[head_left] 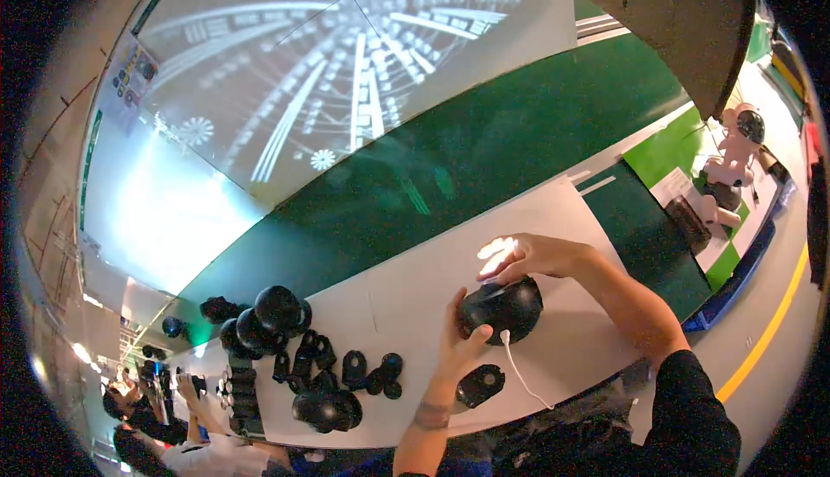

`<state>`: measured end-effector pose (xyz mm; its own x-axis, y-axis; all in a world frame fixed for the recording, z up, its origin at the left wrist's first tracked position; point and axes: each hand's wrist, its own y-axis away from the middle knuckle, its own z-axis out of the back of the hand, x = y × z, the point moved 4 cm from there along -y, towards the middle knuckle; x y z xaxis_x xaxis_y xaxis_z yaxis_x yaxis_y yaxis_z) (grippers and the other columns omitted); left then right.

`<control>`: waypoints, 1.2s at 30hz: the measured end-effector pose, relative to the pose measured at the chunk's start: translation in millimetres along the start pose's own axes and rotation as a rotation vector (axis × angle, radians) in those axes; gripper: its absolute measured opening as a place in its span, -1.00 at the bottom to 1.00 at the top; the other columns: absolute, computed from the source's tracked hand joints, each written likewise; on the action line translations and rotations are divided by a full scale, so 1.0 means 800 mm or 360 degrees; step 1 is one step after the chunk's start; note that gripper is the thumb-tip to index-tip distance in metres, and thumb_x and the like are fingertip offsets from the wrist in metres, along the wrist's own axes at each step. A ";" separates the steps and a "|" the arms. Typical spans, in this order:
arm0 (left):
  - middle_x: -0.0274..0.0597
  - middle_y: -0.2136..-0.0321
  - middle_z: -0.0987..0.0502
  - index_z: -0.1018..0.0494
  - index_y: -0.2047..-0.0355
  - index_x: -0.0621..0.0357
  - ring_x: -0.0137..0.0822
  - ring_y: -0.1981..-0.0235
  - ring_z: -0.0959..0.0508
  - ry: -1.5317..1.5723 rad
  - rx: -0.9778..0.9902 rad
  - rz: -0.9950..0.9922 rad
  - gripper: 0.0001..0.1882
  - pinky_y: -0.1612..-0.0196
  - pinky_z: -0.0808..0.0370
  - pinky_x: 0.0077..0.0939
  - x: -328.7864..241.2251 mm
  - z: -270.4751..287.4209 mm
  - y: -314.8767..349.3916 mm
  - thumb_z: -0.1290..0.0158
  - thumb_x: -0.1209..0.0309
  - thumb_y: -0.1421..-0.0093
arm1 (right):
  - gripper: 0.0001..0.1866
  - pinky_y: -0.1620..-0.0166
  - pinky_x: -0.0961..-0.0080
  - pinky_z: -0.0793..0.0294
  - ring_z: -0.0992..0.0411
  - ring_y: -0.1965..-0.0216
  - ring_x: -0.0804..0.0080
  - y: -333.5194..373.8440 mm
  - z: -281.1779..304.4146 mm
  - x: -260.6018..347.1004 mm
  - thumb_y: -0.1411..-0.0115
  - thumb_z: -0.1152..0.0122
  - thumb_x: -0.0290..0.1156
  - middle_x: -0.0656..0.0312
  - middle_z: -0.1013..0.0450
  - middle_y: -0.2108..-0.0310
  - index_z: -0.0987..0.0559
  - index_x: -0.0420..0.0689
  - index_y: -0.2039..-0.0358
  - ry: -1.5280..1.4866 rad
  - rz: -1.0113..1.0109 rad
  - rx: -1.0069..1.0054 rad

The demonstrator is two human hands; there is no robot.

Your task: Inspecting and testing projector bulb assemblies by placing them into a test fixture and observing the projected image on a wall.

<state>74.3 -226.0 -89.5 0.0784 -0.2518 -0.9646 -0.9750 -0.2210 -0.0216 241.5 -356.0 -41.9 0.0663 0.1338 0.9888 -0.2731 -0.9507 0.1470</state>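
Observation:
A black rounded projector (506, 308) rests on the white tabletop, with a white cable (516, 367) plugged into its near side. My left hand (461, 339) is wrapped round the projector's left side, its thumb toward me. At the far end of the projector, my right hand (538, 256) has its fingers curled together in bright light. Glare hides what lies between those fingertips. On the table below the projector lies a flat black part (481, 385) with a round hole.
To the left, several black round housings (268, 317) and smaller black brackets (309, 358) crowd the table (389, 300). A large wheel picture shines on the wall (363, 53). White robot-like figures (735, 157) stand at the right. Other people (156, 425) work at the lower left.

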 end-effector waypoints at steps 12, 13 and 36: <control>-0.09 -0.10 -0.39 -0.10 -0.31 0.22 -0.20 -0.12 -0.43 0.0042 -0.0059 0.0163 -0.02 -0.20 -0.39 -0.28 -0.088 -0.006 0.033 -0.35 0.06 -0.03 | -0.41 -0.09 0.54 -0.40 -0.43 -0.04 0.45 0.016 -0.032 0.067 -0.19 -0.32 -0.32 0.09 -0.51 0.03 -0.33 -0.36 -0.12 -0.0189 0.0133 -0.0030; -0.10 -0.10 -0.39 -0.11 -0.30 0.22 -0.20 -0.12 -0.43 0.0035 -0.0058 0.0188 -0.03 -0.20 -0.39 -0.27 -0.090 -0.007 0.034 -0.35 0.07 -0.03 | -0.40 -0.12 0.55 -0.36 -0.42 -0.05 0.46 0.022 -0.040 0.072 -0.20 -0.32 -0.30 0.08 -0.51 0.02 -0.34 -0.38 -0.12 -0.0204 0.0087 -0.0057; -0.11 -0.05 -0.40 -0.17 -0.24 0.23 -0.24 -0.07 -0.44 -0.0028 -0.0078 0.0132 -0.11 -0.13 -0.42 -0.35 -0.150 -0.037 0.056 -0.29 -0.02 -0.07 | -0.50 0.06 0.59 -0.44 -0.51 0.26 0.34 0.051 -0.056 0.152 -0.14 -0.37 -0.23 0.18 -0.58 0.18 -0.50 -0.28 -0.01 -0.0157 0.0136 -0.0035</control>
<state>27.6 -233.2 32.8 -0.0059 -0.2548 -0.9670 -0.9666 -0.2462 0.0708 195.1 -366.0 85.3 0.1359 0.0233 0.9905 -0.3025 -0.9510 0.0638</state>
